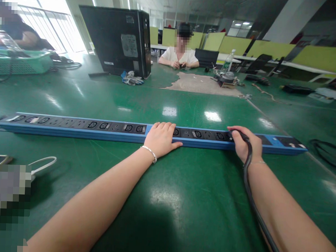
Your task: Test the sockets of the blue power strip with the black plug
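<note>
A long blue power strip (74, 133) with black sockets of differing shapes lies across the green table in front of me. My left hand (160, 138) is closed over its middle, fingers across the top and thumb along the near side. Toward the strip's right end, my right hand (250, 145) grips the plug of a black power cord (247, 176) at a socket. My fingers partly cover the plug, and I cannot tell how deep it sits. From there the cord runs down along my right forearm.
A black computer case (115, 43) stands at the back left, with gloves (131, 78) beside it. A green basket (24, 62) is at the far left. Another person (180, 54) sits opposite. Black cable (328, 152) lies at right; a white loop (44, 165) is at left.
</note>
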`<control>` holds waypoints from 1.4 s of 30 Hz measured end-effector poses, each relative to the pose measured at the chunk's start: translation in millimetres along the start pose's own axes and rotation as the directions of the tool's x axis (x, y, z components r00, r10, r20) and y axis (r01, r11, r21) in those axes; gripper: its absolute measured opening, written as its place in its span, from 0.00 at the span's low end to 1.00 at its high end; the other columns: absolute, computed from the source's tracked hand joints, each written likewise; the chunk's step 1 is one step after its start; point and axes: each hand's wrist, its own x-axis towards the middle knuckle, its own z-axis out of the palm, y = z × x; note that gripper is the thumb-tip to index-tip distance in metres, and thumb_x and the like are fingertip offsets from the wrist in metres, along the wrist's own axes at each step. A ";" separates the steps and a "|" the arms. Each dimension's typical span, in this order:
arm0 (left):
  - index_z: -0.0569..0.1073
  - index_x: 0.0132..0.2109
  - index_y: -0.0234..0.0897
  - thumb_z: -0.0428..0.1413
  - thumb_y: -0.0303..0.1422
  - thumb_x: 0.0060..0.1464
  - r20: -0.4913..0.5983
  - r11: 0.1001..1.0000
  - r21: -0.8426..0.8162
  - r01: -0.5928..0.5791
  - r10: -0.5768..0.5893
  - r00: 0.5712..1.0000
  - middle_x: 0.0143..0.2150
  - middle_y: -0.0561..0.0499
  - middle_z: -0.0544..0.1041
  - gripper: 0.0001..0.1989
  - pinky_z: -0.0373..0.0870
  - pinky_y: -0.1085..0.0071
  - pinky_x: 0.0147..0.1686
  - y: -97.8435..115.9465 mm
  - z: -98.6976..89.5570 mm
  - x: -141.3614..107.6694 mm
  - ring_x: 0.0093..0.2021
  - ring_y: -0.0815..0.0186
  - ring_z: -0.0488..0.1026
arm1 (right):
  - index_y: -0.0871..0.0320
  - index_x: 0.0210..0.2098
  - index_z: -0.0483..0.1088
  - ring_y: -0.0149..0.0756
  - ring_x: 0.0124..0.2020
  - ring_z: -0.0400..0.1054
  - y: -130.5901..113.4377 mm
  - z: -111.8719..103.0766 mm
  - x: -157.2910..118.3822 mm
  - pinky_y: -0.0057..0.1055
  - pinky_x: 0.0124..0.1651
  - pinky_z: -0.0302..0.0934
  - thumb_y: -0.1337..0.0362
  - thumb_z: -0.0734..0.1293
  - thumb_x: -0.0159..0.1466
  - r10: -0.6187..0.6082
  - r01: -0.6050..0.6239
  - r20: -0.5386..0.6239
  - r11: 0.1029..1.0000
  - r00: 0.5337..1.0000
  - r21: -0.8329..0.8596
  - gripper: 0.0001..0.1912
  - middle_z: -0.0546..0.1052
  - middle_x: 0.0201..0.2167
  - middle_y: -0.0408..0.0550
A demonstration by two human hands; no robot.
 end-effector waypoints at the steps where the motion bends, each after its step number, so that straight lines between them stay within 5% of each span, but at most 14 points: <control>1: 0.63 0.57 0.31 0.52 0.53 0.52 0.000 1.000 -0.002 0.000 0.000 1.000 0.53 0.41 0.71 0.34 0.55 0.61 0.56 0.1 0.1 0.0 0.54 0.55 0.65 | 0.52 0.39 0.74 0.41 0.38 0.72 -1.1 -0.8 -1.7 0.37 0.45 0.63 0.58 0.60 0.60 -0.008 0.008 0.002 1.000 1.000 -0.012 0.14 0.78 0.38 0.45; 12: 0.63 0.57 0.32 0.51 0.53 0.52 0.003 1.000 0.004 0.009 -0.009 1.000 0.53 0.42 0.71 0.33 0.54 0.61 0.56 0.4 0.7 -0.5 0.54 0.55 0.65 | 0.51 0.44 0.73 0.43 0.42 0.71 -1.5 -8.3 -7.1 0.38 0.46 0.64 0.57 0.60 0.60 -0.059 0.065 0.071 0.994 0.996 -0.088 0.16 0.77 0.43 0.46; 22: 0.63 0.57 0.32 0.51 0.52 0.53 0.006 1.000 0.014 0.007 -0.007 1.000 0.54 0.41 0.70 0.33 0.56 0.60 0.55 1.4 -1.6 -0.8 0.54 0.55 0.65 | 0.52 0.50 0.69 0.44 0.47 0.69 0.6 -4.8 -10.9 0.42 0.52 0.61 0.57 0.59 0.61 -0.140 0.143 0.045 0.985 0.989 -0.091 0.20 0.75 0.47 0.49; 28: 0.63 0.57 0.32 0.52 0.52 0.52 0.005 1.000 0.022 0.012 -0.012 1.000 0.54 0.42 0.70 0.33 0.56 0.60 0.55 2.3 -1.1 -0.2 0.54 0.55 0.65 | 0.55 0.48 0.70 0.46 0.53 0.65 4.8 6.4 -15.0 0.49 0.57 0.53 0.57 0.56 0.62 -0.093 0.084 -0.038 0.977 0.995 -0.196 0.20 0.75 0.47 0.53; 42: 0.63 0.57 0.32 0.52 0.52 0.52 -0.008 0.999 0.032 0.023 -0.023 1.000 0.54 0.42 0.70 0.33 0.55 0.60 0.55 2.9 -0.2 -1.3 0.54 0.55 0.65 | 0.54 0.49 0.70 0.47 0.52 0.66 6.7 -2.6 -11.1 0.48 0.54 0.57 0.56 0.57 0.62 -0.106 0.117 0.061 0.967 0.993 -0.224 0.20 0.74 0.48 0.52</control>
